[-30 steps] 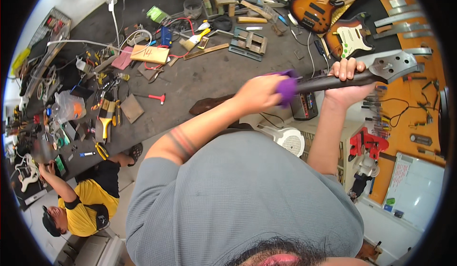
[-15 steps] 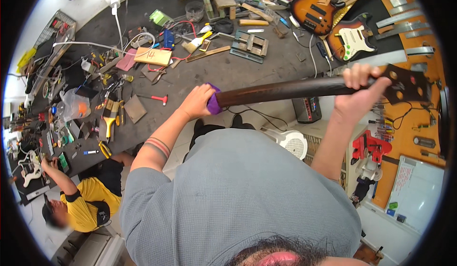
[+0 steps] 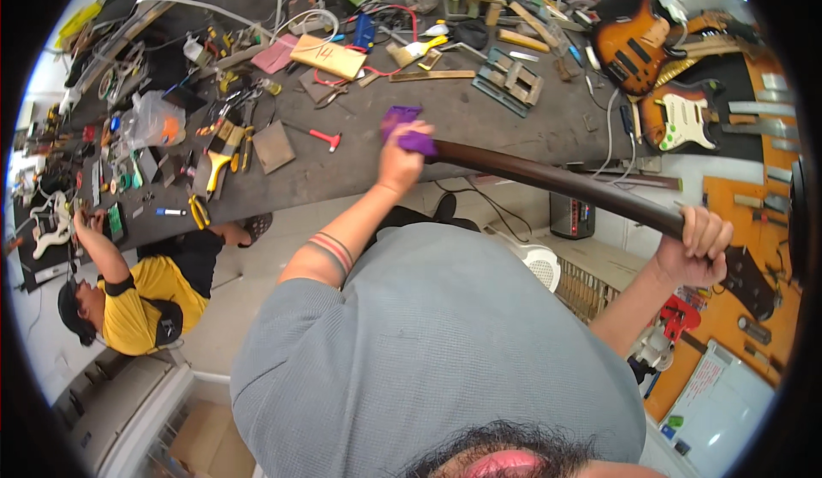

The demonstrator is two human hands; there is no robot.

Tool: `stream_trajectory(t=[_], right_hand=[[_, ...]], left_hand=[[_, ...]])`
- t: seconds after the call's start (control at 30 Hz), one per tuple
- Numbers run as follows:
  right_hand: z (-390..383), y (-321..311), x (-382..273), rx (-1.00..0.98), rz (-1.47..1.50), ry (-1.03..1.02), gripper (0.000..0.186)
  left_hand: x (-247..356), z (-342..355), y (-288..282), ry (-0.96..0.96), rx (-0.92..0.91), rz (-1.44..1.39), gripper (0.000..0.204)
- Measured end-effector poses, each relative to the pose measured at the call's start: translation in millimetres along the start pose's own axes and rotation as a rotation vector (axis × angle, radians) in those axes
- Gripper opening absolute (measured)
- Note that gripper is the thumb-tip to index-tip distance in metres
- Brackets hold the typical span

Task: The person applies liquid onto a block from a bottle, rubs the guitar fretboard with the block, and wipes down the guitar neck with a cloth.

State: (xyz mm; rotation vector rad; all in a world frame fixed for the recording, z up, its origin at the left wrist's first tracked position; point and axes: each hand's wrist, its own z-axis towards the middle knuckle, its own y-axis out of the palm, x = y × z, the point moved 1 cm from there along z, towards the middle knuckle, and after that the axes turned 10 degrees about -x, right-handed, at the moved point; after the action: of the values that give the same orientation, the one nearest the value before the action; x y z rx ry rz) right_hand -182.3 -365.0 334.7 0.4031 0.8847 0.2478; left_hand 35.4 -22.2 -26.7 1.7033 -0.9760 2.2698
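A dark brown guitar neck (image 3: 556, 183) slants across in front of me, its headstock (image 3: 751, 283) low at the right. My right hand (image 3: 695, 247) is closed around the neck just short of the headstock. At the other end, my left hand (image 3: 402, 157) grips a purple cloth (image 3: 417, 142), which lies against the neck's end. Part of the cloth sticks up beyond my fingers. The palm side of the left hand is hidden.
The dark workbench (image 3: 334, 170) holds a red-headed hammer (image 3: 324, 139), a green-grey vise (image 3: 509, 82), brushes and many tools. Two sunburst guitar bodies (image 3: 632, 46) lie at the far right. A co-worker in a yellow shirt (image 3: 154, 307) works at the left.
The headstock end has swung down toward me, so the neck now slopes the other way. My left hand and the cloth have moved up and right. My right hand has lowered.
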Motion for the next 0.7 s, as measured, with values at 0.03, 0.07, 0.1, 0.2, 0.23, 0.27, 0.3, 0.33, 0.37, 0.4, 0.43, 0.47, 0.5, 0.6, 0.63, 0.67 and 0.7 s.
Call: stream_trajectory(t=[0.03,0.07,0.1,0.2,0.23,0.27,0.3,0.33,0.37,0.4,0.43,0.47,0.5,0.6,0.63,0.67,0.7], right_hand=[[1.0,0.4,0.3,0.002,0.015,-0.006,0.037],[-1.1,0.2,-0.8,0.01,0.026,-0.012,0.037],[-2.2,-1.3,-1.7,0.008,0.045,-0.001,0.037],[-1.6,-3.1,-2.7,-0.022,0.069,0.013,0.037],[-3.2,-3.1,-2.0,-0.045,0.075,0.004,0.037],[-3.4,-0.5,-1.9,-0.068,0.075,-0.009,0.036],[-5.6,0.8,-3.2,-0.068,0.059,-0.019,0.036],[-3.3,7.6,-2.4,-0.066,0.054,-0.022,0.036],[-1.0,14.4,-0.2,-0.115,0.091,-0.02,0.036],[0.8,21.5,0.4,-0.161,0.123,-0.018,0.036],[7.4,30.1,2.2,-0.16,0.109,-0.017,0.036],[12.7,34.5,4.7,-0.161,0.099,-0.022,0.036],[8.8,33.9,5.7,-0.143,0.079,-0.013,0.037],[4.7,34.2,6.6,-0.102,0.018,-0.014,0.039],[4.5,34.8,5.7,-0.116,0.013,-0.02,0.037],[5.4,34.3,4.6,-0.133,0.01,-0.026,0.036],[7.3,33.2,4.9,-0.132,-0.011,-0.036,0.036]], left_hand=[[28.5,7.9,7.0,0.157,-0.044,-0.012,0.038],[66.7,16.7,11.4,0.269,-0.115,-0.116,0.04],[103.7,20.5,16.5,0.33,-0.147,-0.215,0.039],[152.1,18.3,20.7,0.507,-0.216,-0.369,0.036],[138.9,23.8,9.9,0.478,-0.239,-0.455,0.038],[109.9,26.0,6.1,0.12,-0.525,-0.644,0.04],[95.4,21.2,-16.3,0.107,-0.39,-0.501,0.04],[41.2,3.4,-10.9,-0.038,-0.171,-0.523,0.035],[-2.7,-8.5,-9.1,-0.029,-0.017,-0.282,0.036],[-32.0,-11.5,-14.8,-0.015,-0.03,-0.238,0.036],[-86.6,-23.8,-18.1,-0.283,-0.275,0.106,0.037],[-123.3,-29.9,-13.4,-0.542,-0.516,0.456,0.038],[-97.6,-22.7,-4.3,-0.421,-0.238,0.125,0.039],[-15.4,-20.2,-1.0,-0.04,-0.039,0.014,0.042],[15.6,-15.4,-2.9,0.107,-0.098,0.078,0.045],[47.8,-8.7,-1.1,0.181,-0.149,0.012,0.047],[87.7,-1.1,-1.8,0.25,-0.186,-0.036,0.049]])
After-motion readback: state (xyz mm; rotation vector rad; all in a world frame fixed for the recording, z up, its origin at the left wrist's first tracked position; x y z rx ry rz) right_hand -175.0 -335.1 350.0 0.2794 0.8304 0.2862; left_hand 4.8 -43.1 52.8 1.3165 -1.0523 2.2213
